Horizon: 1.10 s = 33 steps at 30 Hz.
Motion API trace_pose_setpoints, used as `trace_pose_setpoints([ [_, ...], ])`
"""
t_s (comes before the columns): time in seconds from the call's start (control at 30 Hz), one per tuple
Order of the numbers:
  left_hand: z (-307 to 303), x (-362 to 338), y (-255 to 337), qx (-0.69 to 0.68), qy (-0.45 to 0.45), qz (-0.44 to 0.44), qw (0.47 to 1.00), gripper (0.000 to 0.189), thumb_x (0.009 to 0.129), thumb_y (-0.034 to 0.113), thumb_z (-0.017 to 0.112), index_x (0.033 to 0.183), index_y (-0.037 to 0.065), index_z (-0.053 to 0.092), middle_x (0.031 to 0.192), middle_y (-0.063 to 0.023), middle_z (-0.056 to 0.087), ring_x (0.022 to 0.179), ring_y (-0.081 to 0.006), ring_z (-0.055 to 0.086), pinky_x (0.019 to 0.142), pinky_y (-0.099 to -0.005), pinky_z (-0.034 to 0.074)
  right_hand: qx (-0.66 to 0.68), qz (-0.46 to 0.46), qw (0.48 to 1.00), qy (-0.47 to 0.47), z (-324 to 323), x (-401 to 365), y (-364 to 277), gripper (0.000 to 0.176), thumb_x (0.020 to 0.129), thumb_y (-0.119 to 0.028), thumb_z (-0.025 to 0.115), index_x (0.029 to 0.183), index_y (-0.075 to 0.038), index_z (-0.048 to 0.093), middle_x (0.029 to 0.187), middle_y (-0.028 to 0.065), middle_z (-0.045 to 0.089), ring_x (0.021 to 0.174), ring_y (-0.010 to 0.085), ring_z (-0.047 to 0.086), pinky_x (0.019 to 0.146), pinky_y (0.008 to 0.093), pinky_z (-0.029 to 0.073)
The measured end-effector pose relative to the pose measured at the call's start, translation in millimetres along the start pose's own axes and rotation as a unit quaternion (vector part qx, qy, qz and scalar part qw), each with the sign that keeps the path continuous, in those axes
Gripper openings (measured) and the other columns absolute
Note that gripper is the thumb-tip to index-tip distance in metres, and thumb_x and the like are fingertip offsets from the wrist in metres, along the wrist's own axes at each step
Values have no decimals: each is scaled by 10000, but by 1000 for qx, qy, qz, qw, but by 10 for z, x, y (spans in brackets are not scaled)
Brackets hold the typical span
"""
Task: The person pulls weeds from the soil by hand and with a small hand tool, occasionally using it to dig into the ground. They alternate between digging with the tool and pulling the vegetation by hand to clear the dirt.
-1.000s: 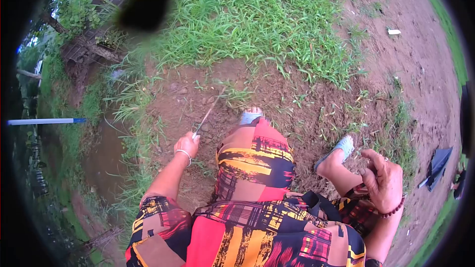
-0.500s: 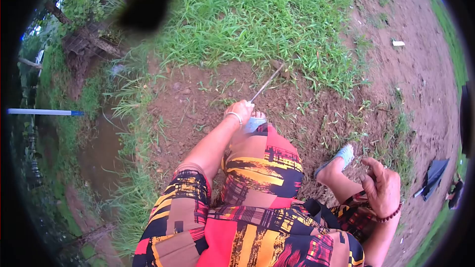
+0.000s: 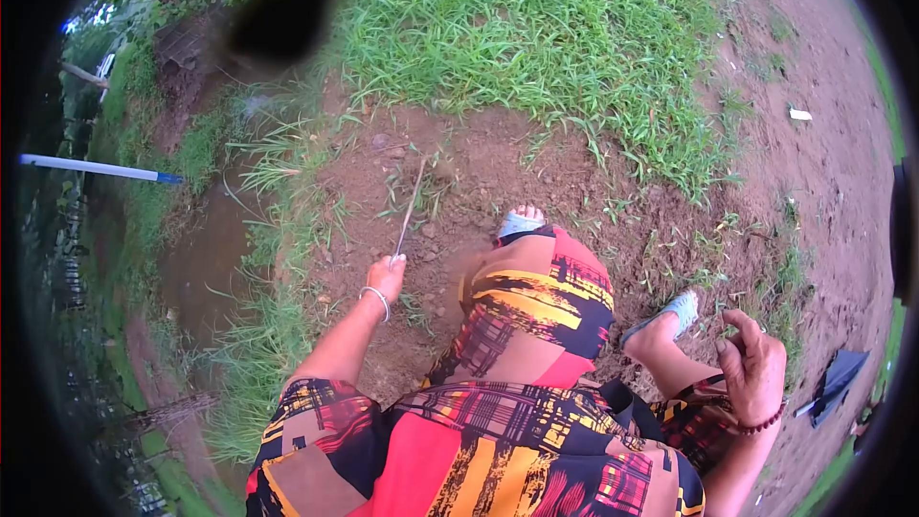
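My left hand (image 3: 386, 276) is wrapped around the near end of a thin rod-like tool (image 3: 410, 211), and a pale bangle circles the wrist. The tool's far end meets the loose soil (image 3: 479, 148) beside a small tuft of weeds (image 3: 400, 193); the shape of its head is too blurred to make out. My right hand (image 3: 751, 369), with a dark red beaded bracelet, is held over the right leg, fingers loosely bent and apart, nothing visible in it. My sandalled feet stand on the bare soil, the left foot (image 3: 522, 220) just right of the tool.
Thick grass (image 3: 536, 48) borders the dug soil ahead. On the left lies a muddy water channel (image 3: 196, 278) with grassy edges. A pale pole (image 3: 100, 168) crosses the left side. To the right, a dark umbrella-like object (image 3: 838, 383) and a white scrap (image 3: 800, 115) lie on bare ground.
My left hand has swung left and closer to me with the tool, whose tip moved from the grass edge to the soil at left. My right hand stays nearly in place.
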<state>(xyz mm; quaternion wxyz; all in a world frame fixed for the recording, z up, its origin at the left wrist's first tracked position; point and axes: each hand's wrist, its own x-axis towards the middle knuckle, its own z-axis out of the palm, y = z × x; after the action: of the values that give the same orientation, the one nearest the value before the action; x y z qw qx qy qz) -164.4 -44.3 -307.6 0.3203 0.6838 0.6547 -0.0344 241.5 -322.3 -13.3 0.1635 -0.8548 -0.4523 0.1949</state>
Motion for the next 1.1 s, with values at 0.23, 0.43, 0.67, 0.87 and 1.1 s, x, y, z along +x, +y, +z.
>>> trace_pose_setpoints([
  [0.23,103,-339,358,84,-91,94,988,381,860,398,467,896,32,566,861,-226,605,841,-391,573,729,-440,448,-5,-18,1000,-3,45,73,-11,292,728,-30,573,1020,-20,568,534,96,497,479,229,500,480,322,382],
  [0.43,-161,83,-156,57,-5,-44,997,396,860,424,444,944,61,577,910,-198,617,880,-383,575,775,-448,443,9,1,1000,-5,49,63,62,263,768,-67,573,1024,-6,560,524,86,456,461,187,451,467,306,356],
  [0.67,-327,-209,66,21,10,-35,999,369,850,414,468,951,77,575,939,-181,617,913,-369,569,787,-433,445,-18,-29,999,-8,72,115,65,258,777,-84,560,1021,0,566,520,83,449,456,178,431,463,302,350],
  [0.87,-287,-257,-388,92,-31,-82,992,382,849,426,469,1009,100,586,1012,-166,609,967,-350,568,837,-422,435,18,18,1000,-17,132,144,243,253,799,-97,530,1020,21,561,513,54,439,473,128,422,462,288,343],
  [1.1,-322,42,-511,-111,139,-75,981,369,858,380,489,884,25,587,889,-220,607,875,-380,572,766,-422,446,44,68,996,-25,163,135,407,229,820,-113,529,1010,9,569,523,12,451,448,82,452,421,247,358],
])
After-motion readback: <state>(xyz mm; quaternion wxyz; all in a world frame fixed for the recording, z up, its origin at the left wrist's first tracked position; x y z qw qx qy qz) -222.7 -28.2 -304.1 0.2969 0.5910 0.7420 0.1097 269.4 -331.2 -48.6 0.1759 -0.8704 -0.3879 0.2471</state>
